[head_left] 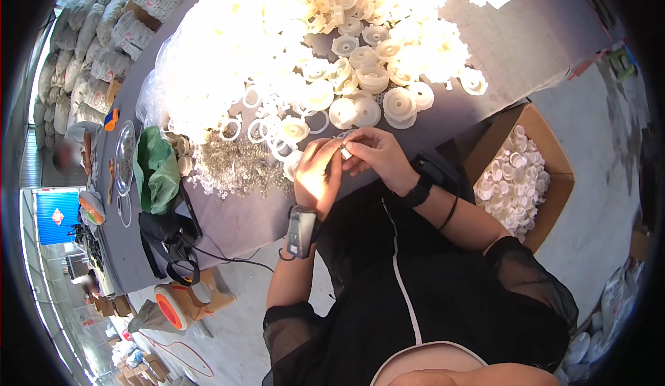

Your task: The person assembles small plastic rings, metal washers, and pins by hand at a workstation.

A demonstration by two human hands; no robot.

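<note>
My left hand and my right hand meet at the near edge of the table, fingertips pinched together. Between them is a small pale piece with a darker spot, mostly hidden by the fingers; its kind is not clear. Just beyond the hands lie white plastic rings and round cream plastic caps, several of them stacked. To the left of my left hand spreads a heap of small metal-looking parts, too fine to name. The far part of the plastic pile is washed out by glare.
A cardboard box full of white plastic parts stands beside the table at my right. On the table's left are a green plastic bag, a black bag with a cable, and a clear round dish. An orange-and-white stool stands below.
</note>
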